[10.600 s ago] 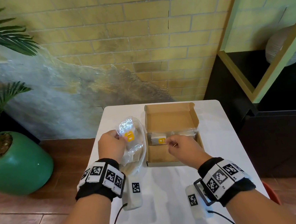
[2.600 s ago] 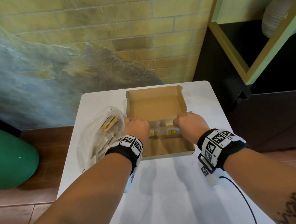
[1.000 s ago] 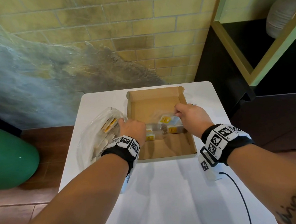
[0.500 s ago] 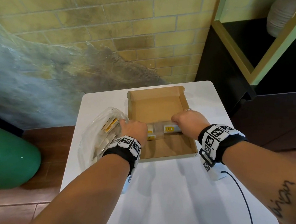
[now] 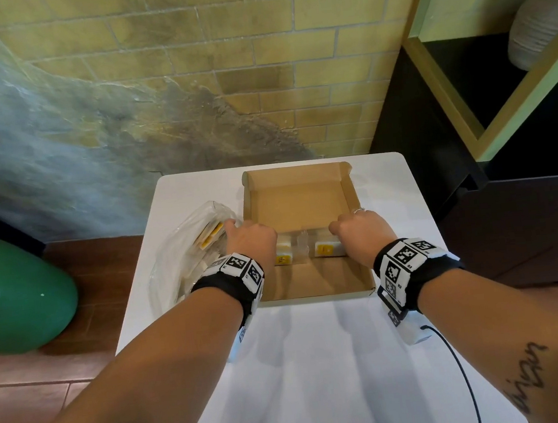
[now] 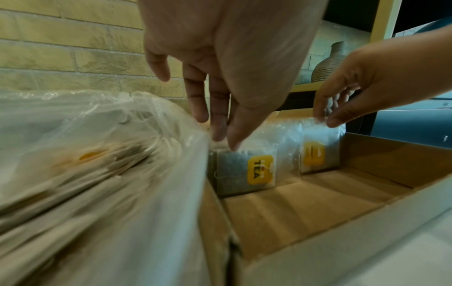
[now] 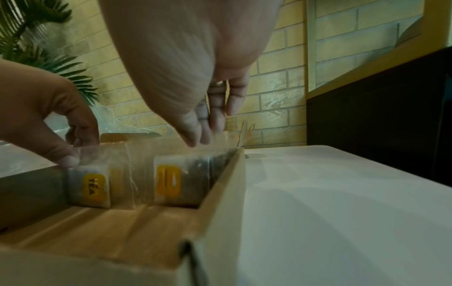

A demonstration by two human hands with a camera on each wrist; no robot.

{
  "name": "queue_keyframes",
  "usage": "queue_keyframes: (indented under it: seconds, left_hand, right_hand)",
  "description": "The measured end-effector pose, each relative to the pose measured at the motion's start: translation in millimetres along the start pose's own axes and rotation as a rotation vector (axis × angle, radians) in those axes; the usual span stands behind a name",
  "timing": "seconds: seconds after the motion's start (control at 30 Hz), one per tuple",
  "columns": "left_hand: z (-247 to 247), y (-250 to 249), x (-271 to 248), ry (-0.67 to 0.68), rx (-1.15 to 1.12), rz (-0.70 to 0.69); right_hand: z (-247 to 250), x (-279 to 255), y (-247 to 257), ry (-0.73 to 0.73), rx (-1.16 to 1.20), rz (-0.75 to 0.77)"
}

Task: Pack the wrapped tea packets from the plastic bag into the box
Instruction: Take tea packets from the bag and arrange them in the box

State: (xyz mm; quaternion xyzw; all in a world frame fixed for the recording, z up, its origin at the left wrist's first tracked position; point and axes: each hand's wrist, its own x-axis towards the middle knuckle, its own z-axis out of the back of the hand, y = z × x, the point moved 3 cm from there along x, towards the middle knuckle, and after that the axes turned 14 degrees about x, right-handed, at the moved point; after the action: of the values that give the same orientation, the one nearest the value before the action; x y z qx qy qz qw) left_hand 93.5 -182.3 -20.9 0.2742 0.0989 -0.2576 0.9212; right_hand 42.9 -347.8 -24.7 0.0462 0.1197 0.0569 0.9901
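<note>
An open cardboard box (image 5: 299, 205) lies on the white table (image 5: 321, 362). Two upright stacks of clear-wrapped tea packets with yellow labels stand across its middle. My left hand (image 6: 225, 141) pinches the top of the left tea packet (image 6: 244, 170), seen from the other side as the left tea packet (image 7: 90, 185). My right hand (image 7: 198, 139) pinches the wrapper top of the right tea packet (image 7: 176, 183) against the box's right wall. The clear plastic bag (image 5: 186, 255) with several more packets lies left of the box, against my left wrist.
A green plant pot (image 5: 14, 291) stands on the floor at the left. A dark cabinet (image 5: 511, 204) stands right of the table, with a brick wall behind. A black cable (image 5: 460, 375) trails from my right wrist across the near tabletop.
One second ago my right hand held a packet raised over the box's far half. It has since come down and back to the row. My left hand has stayed on the left packets.
</note>
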Motion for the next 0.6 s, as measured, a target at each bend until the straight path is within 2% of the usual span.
queue_keyframes:
  seconds: [0.13,0.4,0.53,0.6]
  left_hand:
    - [-1.4,-3.2,0.9,-0.007,0.007,-0.002]
    - [1.7,-1.3,-1.9,-0.04,-0.019,0.046]
    - [8.4,-7.1,-7.6,-0.213,-0.107,0.046]
    - [12.3,-14.6,-10.5,-0.303,-0.177,-0.045]
  right_hand:
    - [-3.1,1.4,0.1,0.039,-0.053,-0.025]
    - [-0.7,-0.7,-3.4,0.022,-0.092,0.008]
    - [3.0,-0.9,0.4,-0.165,-0.033,0.02]
    - [3.2,-4.0,5.0,-0.25,0.017,0.083]
